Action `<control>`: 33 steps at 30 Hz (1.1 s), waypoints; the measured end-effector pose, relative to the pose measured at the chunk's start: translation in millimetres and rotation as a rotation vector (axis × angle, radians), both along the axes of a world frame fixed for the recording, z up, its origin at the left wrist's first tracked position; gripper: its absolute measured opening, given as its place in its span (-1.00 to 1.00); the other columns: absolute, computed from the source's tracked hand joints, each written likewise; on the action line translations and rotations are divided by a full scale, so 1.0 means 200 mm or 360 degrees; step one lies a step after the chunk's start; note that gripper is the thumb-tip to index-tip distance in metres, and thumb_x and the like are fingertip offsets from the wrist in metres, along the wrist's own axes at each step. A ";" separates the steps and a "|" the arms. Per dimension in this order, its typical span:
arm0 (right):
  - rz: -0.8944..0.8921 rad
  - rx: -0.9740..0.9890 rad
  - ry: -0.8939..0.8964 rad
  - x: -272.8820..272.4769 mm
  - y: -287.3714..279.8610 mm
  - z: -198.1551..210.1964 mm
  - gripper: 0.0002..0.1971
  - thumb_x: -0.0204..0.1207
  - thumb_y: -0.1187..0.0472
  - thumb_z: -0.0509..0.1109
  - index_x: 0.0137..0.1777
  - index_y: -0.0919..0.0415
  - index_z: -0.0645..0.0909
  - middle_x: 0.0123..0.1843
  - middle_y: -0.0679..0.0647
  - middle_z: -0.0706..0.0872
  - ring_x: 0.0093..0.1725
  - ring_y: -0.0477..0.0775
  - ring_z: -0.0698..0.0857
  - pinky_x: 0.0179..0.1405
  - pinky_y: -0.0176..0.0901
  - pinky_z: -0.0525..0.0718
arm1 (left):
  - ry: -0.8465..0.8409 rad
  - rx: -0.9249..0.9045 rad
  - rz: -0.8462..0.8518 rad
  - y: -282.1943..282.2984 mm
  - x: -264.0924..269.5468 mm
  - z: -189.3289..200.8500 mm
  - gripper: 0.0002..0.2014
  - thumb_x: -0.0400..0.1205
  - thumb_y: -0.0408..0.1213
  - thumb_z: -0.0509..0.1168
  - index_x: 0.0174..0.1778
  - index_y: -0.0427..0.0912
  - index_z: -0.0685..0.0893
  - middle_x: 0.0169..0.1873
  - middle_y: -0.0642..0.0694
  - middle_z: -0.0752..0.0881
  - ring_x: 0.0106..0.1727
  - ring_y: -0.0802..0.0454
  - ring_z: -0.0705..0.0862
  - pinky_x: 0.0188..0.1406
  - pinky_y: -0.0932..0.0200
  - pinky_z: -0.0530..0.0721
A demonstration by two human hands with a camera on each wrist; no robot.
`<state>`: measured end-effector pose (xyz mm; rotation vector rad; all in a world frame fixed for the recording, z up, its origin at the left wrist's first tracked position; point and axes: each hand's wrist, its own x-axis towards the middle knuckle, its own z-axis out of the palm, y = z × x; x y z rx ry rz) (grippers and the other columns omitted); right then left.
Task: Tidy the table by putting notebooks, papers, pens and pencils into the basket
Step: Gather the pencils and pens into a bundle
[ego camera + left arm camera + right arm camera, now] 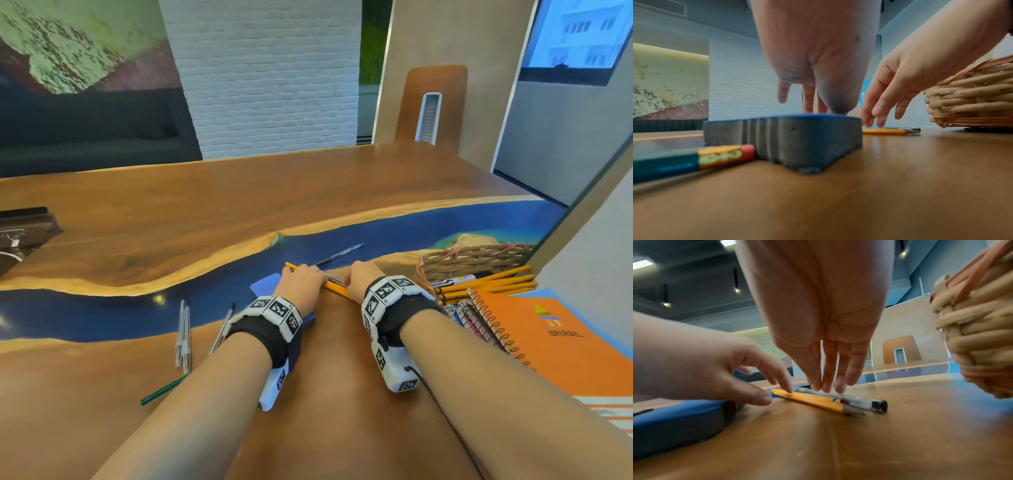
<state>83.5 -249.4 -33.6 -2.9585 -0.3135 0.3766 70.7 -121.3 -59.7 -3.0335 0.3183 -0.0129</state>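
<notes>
A yellow pencil (pixel 337 289) (pixel 813 400) lies on the wooden table with a clear pen (pixel 334 279) (pixel 855 400) right beside it. My right hand (pixel 356 274) (pixel 828 386) reaches down with straight fingers whose tips touch the pen. My left hand (pixel 305 274) (pixel 777 391) touches the pencil's far end with relaxed fingers, and its thumb rests on a blue block eraser (pixel 263 286) (pixel 787 129). Neither hand grips anything. The wicker basket (pixel 479 260) (pixel 972 105) stands just right of my right hand, holding yellow pencils (pixel 489 281) and an orange spiral notebook (pixel 548 342).
Another clear pen (pixel 342 254) lies on the blue resin strip beyond my hands. Left of my left arm lie more pens (pixel 183 332) (pixel 222 329) and a green pencil (pixel 164 389) (pixel 674 164). A dark object (pixel 24 229) sits at the far left edge.
</notes>
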 end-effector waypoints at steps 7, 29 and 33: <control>0.0026 -0.0088 -0.0067 0.00 0.02 -0.03 -0.76 0.62 0.32 0.21 0.24 0.34 0.55 0.24 0.24 0.65 0.20 0.20 0.66 0.06 -0.12 0.62 | -0.0008 0.0004 0.0037 -0.01 -0.02 0.01 -0.76 0.68 -0.42 0.05 0.16 -0.17 0.56 0.16 -0.15 0.59 0.24 -0.16 0.50 0.34 -0.17 0.36; -0.0452 0.0794 -0.0243 -0.11 -0.15 0.20 -0.81 0.56 0.22 0.32 -0.24 0.24 0.42 -0.24 0.11 0.55 -0.28 0.08 0.61 -0.38 -0.18 0.60 | -0.0205 -0.1472 0.0080 -0.22 -0.09 0.12 -0.57 0.73 -0.05 0.12 -0.15 -0.36 0.66 -0.27 -0.23 0.74 -0.28 -0.11 0.69 -0.21 0.03 0.60; -0.0639 0.1086 -0.0419 -0.13 -0.32 0.28 -0.73 0.55 0.23 0.34 -0.37 0.19 0.41 -0.27 0.12 0.59 -0.22 0.11 0.62 -0.50 -0.24 0.50 | 0.0000 -0.2008 0.0080 -0.43 -0.10 0.23 -0.66 0.73 -0.15 0.15 0.00 -0.36 0.70 -0.18 -0.23 0.77 -0.39 0.01 0.70 -0.37 0.15 0.69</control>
